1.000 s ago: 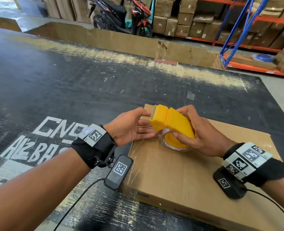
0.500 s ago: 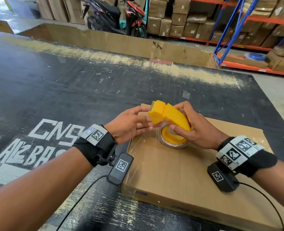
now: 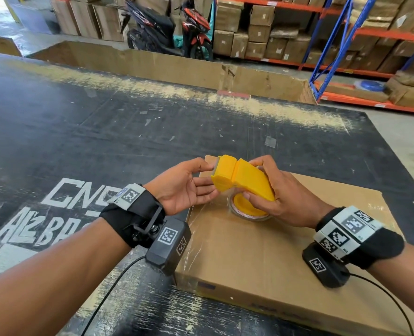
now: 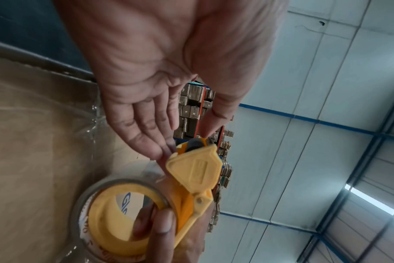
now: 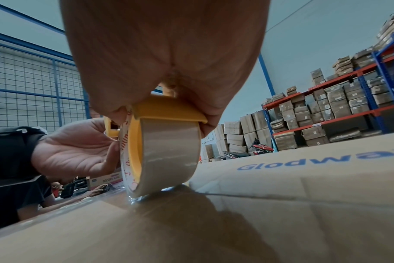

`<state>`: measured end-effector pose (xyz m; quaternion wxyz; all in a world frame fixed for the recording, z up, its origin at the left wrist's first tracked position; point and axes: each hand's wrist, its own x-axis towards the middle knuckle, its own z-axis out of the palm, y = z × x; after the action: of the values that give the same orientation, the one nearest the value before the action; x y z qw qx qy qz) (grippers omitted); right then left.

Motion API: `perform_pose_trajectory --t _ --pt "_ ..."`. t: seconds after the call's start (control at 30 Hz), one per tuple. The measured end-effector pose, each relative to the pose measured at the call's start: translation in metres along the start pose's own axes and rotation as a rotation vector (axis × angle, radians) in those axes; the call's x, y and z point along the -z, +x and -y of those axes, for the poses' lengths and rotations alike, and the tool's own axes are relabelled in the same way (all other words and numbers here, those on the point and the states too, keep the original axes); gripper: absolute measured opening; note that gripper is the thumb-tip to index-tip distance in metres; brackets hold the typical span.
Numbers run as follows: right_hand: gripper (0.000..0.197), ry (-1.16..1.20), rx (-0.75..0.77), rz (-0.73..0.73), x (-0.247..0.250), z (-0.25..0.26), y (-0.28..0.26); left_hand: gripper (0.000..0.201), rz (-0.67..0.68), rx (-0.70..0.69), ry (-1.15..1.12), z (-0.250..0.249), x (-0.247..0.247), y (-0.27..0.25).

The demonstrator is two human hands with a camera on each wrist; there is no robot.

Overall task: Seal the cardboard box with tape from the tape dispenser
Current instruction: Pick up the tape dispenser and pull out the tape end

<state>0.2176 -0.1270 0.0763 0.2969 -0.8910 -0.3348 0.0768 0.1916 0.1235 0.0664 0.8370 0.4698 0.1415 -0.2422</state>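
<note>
Clear tape already lies wrinkled along the left part of the cardboard box [image 3: 269, 251], so sealing looks under way, not finished; the centre seam seen from the right wrist appears partly covered. The right hand [image 3: 286, 197] has its fingers clenched round the yellow tape dispenser [image 3: 244, 180], whose roll touches the box top. The left hand [image 3: 184, 187] is released, fingers straight at the cutter end. The box lies on the black bench [image 3: 104, 141]; shelving [image 3: 346, 44] and a scooter [image 3: 157, 30] stand well apart, and nothing obstructs the box.
</note>
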Motion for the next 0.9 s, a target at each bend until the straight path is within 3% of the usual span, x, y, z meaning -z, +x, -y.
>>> perform_pose_trajectory --t 0.33,0.53,0.7,0.9 --pt "0.068 -0.133 0.061 -0.027 -0.001 0.009 -0.008 0.017 -0.010 -0.017 -0.030 0.005 0.004 -0.010" --pt "0.076 -0.213 0.085 0.036 0.004 0.018 -0.007 0.039 -0.006 -0.093 -0.021 0.009 0.005 -0.014" --pt "0.065 -0.061 0.067 0.049 0.004 0.015 -0.003 0.049 0.029 -0.187 0.027 0.008 0.001 -0.017" --pt "0.047 0.187 -0.012 0.036 0.009 -0.001 0.001 0.038 0.072 -0.215 0.055 0.008 -0.014 -0.021"
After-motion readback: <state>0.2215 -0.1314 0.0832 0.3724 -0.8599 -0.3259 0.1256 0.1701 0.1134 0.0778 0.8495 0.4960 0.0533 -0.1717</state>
